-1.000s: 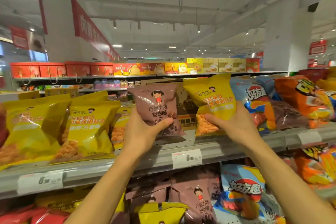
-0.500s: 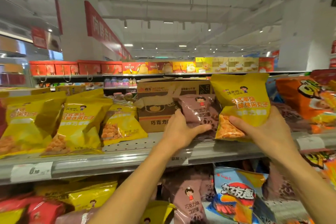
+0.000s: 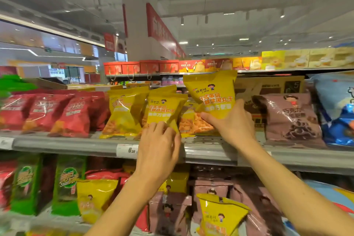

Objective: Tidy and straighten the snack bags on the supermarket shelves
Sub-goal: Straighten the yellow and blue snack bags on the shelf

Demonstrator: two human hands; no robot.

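My right hand (image 3: 232,122) grips a yellow snack bag (image 3: 210,94) by its lower part and holds it upright above the grey shelf (image 3: 67,144), just right of a row of matching yellow bags (image 3: 162,109). My left hand (image 3: 159,143) reaches to the front yellow bag in that row, fingertips touching its lower edge. Whether those fingers pinch the bag is not clear. A brown snack bag (image 3: 289,119) stands on the shelf to the right, free of both hands.
Red bags (image 3: 47,113) fill the shelf's left part, a blue bag (image 3: 337,109) the far right. A cardboard box (image 3: 268,86) stands behind the brown bag. The lower shelf holds green (image 3: 67,182), yellow (image 3: 220,214) and brown bags. A price tag (image 3: 127,150) hangs on the shelf edge.
My left hand let go of the brown bag, which now stands on the shelf, and moved left to the yellow row. My right hand carried its yellow bag left; the view swung left.
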